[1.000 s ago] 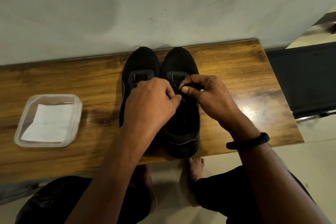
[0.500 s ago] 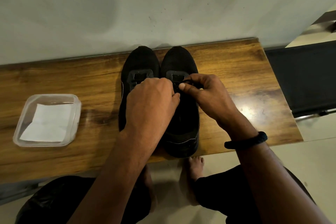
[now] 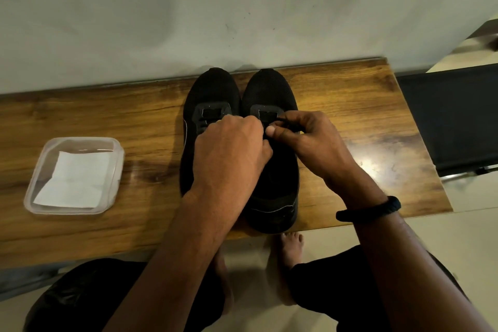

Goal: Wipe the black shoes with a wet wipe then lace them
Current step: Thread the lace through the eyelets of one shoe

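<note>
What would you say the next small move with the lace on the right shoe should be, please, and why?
Probably pull the lace through the top eyelet and snug it. Both hands meet over the right shoe: the right hand pinches the lace end near its top eyelets, the left hand steadies beside it. How far the lacing has got is hidden.

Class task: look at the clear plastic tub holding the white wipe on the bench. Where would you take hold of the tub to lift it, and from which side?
Probably grip the clear tub by its right-hand rim, coming from the shoe side. The tub is shallow with a raised lip, and that wall is bare, since the white wipe lies flat in the middle. It is also the edge nearest the left hand.
</note>
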